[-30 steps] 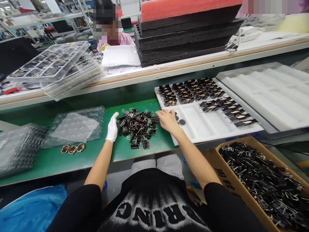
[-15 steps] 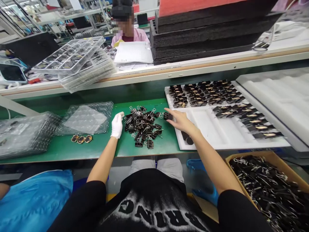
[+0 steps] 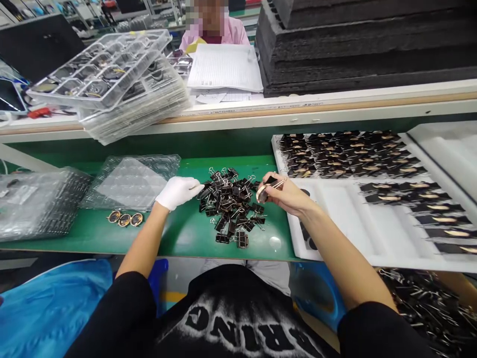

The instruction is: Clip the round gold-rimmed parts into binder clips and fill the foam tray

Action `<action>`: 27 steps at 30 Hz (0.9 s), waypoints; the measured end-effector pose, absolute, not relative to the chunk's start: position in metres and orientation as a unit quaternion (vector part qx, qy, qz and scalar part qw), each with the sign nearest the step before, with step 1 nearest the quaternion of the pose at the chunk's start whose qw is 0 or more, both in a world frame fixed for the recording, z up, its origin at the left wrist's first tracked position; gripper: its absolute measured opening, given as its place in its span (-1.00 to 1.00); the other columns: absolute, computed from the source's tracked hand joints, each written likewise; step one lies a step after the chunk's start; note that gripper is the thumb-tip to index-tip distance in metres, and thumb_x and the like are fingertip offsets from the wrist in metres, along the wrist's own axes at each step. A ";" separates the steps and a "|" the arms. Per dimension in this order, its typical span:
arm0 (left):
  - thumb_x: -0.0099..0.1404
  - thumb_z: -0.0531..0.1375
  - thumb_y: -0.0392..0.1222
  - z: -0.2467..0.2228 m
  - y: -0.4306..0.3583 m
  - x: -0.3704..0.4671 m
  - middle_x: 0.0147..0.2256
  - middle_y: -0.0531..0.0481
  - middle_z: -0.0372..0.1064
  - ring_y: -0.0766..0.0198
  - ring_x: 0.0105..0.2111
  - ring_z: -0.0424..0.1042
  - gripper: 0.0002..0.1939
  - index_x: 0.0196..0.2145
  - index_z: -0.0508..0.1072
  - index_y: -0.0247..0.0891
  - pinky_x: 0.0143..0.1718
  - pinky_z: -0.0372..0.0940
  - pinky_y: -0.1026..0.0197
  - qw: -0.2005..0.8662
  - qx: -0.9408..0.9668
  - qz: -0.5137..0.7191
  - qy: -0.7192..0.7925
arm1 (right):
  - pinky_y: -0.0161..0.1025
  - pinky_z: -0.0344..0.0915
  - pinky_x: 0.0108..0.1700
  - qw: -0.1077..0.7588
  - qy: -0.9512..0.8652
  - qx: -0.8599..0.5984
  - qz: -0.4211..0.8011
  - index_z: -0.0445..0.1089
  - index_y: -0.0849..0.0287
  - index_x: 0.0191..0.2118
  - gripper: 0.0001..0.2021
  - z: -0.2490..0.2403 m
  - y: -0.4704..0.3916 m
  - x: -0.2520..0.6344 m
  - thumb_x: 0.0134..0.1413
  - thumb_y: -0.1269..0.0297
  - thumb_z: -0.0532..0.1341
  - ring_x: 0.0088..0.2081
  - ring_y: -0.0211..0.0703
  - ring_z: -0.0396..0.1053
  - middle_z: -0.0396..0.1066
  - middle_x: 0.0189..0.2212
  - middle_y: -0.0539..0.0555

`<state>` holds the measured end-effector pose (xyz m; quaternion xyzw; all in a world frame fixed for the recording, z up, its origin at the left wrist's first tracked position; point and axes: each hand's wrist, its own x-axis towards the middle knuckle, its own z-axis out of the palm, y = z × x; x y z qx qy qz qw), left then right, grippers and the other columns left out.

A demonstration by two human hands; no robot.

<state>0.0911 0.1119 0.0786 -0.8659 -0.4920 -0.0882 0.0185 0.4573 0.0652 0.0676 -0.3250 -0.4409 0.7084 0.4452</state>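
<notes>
The pile [image 3: 234, 206] of loose clips on the green table [image 3: 186, 233] was the dial's centre; overlap prevented an exact count. Two hands were at it.

One gloved left hand [image 3: 174, 194], fingers drawn together, stood at 9 o'clock, fingertips at the pile's edge; whether it gripped anything could not be told. One bare right hand [image 3: 286, 196], at 3 o'clock, pinched one clip [image 3: 275, 182] beside the pile, with a pale-edged dark piece [image 3: 263, 195] against it.

One white tray [image 3: 343, 209] lay at 3 o'clock. Its loaded clips [image 3: 346, 154], too dense to count, filled the far rows. Dark discs [image 3: 307, 234] lay partly hidden by the forearm. Three round frames [image 3: 125, 219] sat at 9 o'clock. One foam stack [image 3: 357, 54] stood at 2 o'clock; one co-worker [image 3: 233, 32] at 12.
</notes>
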 end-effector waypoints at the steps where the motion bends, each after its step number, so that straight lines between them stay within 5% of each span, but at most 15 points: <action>1: 0.49 0.06 0.11 0.079 0.112 0.091 -0.42 0.01 0.49 0.24 -0.41 0.39 -0.54 -0.47 0.48 -0.17 -0.34 0.08 0.19 0.006 -0.866 -0.105 -0.488 | -0.23 0.43 -0.34 0.441 -0.435 -0.312 0.721 0.34 0.08 -0.29 -0.45 0.066 0.064 0.457 -0.26 -0.02 0.62 -0.40 -0.17 0.53 0.53 -0.42 -0.04; 9: 0.41 0.16 0.02 0.084 0.102 0.115 -0.53 0.10 0.33 0.35 -0.52 0.29 -0.66 -0.44 0.45 -0.23 -0.41 0.18 0.26 -0.212 -0.714 -0.324 -0.583 | -0.29 0.46 -0.41 0.441 -0.389 -0.257 0.767 0.48 0.12 -0.34 -0.48 0.049 0.060 0.452 -0.34 -0.08 0.63 -0.48 -0.24 0.49 0.54 -0.43 0.00; 17: 0.45 0.15 0.10 0.098 0.082 0.218 -0.57 0.13 0.25 0.41 -0.63 0.22 -0.59 -0.46 0.33 -0.20 -0.53 0.16 0.29 -0.373 -0.626 -0.449 -0.518 | -0.25 0.43 -0.28 0.474 -0.441 -0.265 0.714 0.64 0.18 -0.34 -0.60 0.057 0.055 0.441 -0.25 0.00 0.62 -0.27 -0.14 0.52 0.62 -0.24 0.18; 22: 0.46 0.08 0.09 0.109 0.088 0.252 -0.59 0.11 0.28 0.38 -0.59 0.27 -0.56 -0.51 0.31 -0.20 -0.44 0.20 0.25 -0.314 -0.736 -0.362 -0.478 | -0.23 0.43 -0.32 0.530 -0.410 -0.291 0.683 0.64 0.15 -0.34 -0.57 0.053 0.061 0.445 -0.32 -0.02 0.62 -0.39 -0.19 0.49 0.61 -0.39 0.08; 27: 0.29 0.20 0.13 0.120 0.098 0.249 -0.67 0.11 0.12 0.35 -0.62 0.09 -0.50 -0.64 0.18 -0.19 -0.50 -0.03 0.19 -0.154 -0.862 -0.166 -0.453 | -0.19 0.48 -0.24 0.527 -0.445 -0.331 0.645 0.66 0.16 -0.33 -0.63 0.043 0.068 0.455 -0.28 0.07 0.62 -0.36 -0.13 0.53 0.63 -0.40 0.09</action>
